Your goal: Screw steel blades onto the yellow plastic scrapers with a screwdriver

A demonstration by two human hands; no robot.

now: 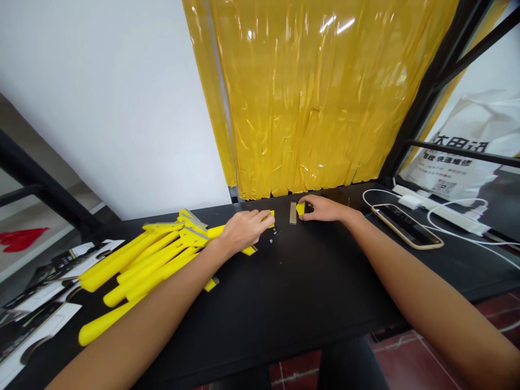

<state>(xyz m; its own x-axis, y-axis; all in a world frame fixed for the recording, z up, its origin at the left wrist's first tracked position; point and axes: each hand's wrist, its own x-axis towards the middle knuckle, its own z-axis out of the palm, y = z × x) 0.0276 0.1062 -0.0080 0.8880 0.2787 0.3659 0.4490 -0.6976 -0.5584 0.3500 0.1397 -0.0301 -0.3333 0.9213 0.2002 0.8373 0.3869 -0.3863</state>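
My left hand [244,230] is closed around a yellow scraper [216,232], whose yellow end pokes out past the fingertips. Much of that scraper is hidden by the hand. A small flat yellow piece [300,209] is pinched between the thumb and fingers of my right hand [325,208]. Just left of this piece lies a flat metal strip [293,213]. Several tiny metal screws or nuts [271,240], too small to tell apart, are scattered by my left fingertips. Beside my left forearm, several yellow-handled scrapers [154,260] with grey metal at their heads lie in a pile.
Black-and-white printed cards [52,295] lie at the left end of the black table [292,314]. On the right are a phone [408,226], white cables and a power strip [442,208]. A yellow plastic curtain [317,108] hangs behind, with a white bag [459,146] at the right.
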